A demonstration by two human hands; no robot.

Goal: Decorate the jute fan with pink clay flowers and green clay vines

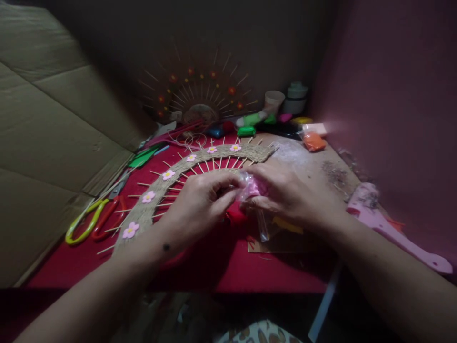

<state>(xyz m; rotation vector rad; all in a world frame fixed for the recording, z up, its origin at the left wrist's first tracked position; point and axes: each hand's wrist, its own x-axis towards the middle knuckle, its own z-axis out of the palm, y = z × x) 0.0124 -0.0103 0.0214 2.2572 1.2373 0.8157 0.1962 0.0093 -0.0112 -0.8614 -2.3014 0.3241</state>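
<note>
Between my two hands is a small clear plastic packet (254, 186) with something pink and soft-looking inside, like modelling clay. My left hand (210, 193) pinches the packet's left edge. Its right side sits in the closed fingers of my right hand (282, 190). Behind and left of them lies a woven twine arch (157, 183) threaded on thin sticks, with several pink flowers (167, 175) with yellow centres along it. My wrists and fingers hide parts of the arch's lower left end and of the table beneath.
Scissors with yellow and red handles (89, 224) lie left by a cardboard panel (46, 119). A finished-looking stick fan (200, 95) leans at the back. Green (246, 131) and orange (314, 141) packets lie beyond my hands. Right is a pink glue gun-like tool (396, 231) on the red table (250, 274).
</note>
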